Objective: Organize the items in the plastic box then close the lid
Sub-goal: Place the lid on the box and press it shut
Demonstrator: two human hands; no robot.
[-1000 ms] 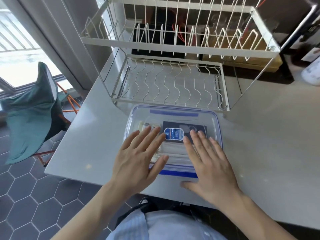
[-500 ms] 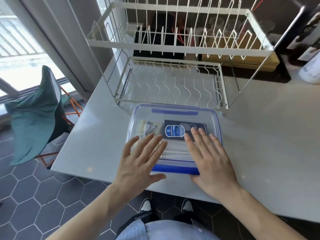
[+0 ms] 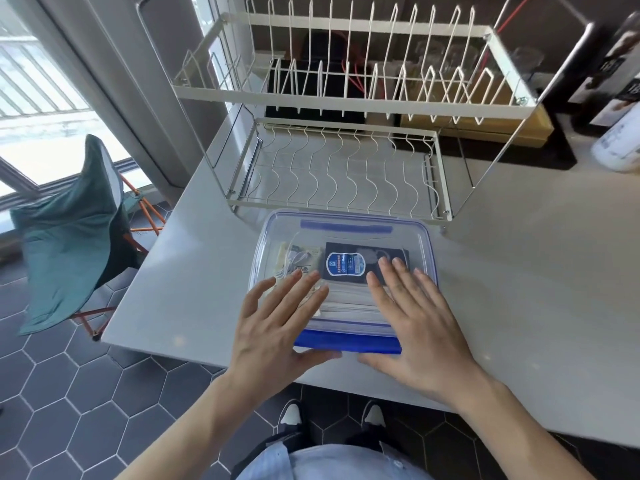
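A clear plastic box (image 3: 346,271) sits in the middle of the frame on a pale grey table (image 3: 519,289), near the table's front edge. Its transparent lid (image 3: 346,233) with a blue rim lies on top, and a blue latch flap (image 3: 348,342) runs along the near side; a second blue strip shows at the far side. Through the lid a dark packet with a blue label (image 3: 349,266) lies in the centre-right of the box, with pale wrapped packets (image 3: 298,259) to its left.

Both hands lie flat on the lid with fingers straight and slightly spread. The left hand (image 3: 277,327) covers the lower left part of the lid, its thumb just below the latch flap. The right hand (image 3: 415,327) covers the lower right part, fingertips reaching over the dark packet, thumb pointing left under the flap.

Just behind the box stands a cream two-tier wire dish rack (image 3: 346,109), filling the upper centre. A white bottle (image 3: 620,143) stands at the right edge. At left, a teal folding chair (image 3: 72,233) with orange legs stands on dark hexagonal floor tiles (image 3: 69,410). At the bottom, a light blue shirt (image 3: 329,462) and two shoes (image 3: 291,414) are visible.
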